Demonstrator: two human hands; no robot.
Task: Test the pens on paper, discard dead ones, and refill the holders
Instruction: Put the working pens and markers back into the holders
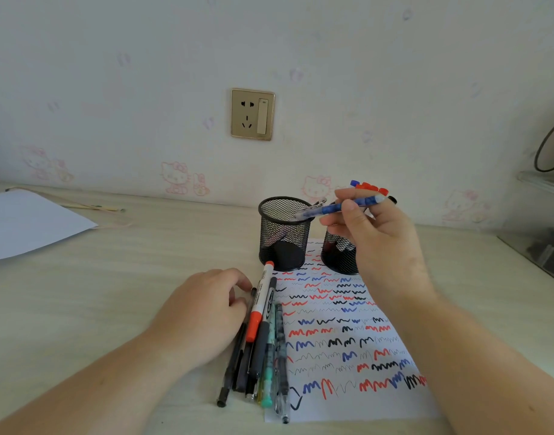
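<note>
Blue pen [335, 206] in right grip [368, 227], above mesh holder [284, 233]

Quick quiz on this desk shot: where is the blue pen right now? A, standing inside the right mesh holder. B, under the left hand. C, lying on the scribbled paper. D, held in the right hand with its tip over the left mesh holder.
D: the right hand grips the blue pen in the air, its clear tip end reaching over the rim of the left mesh holder.
</note>
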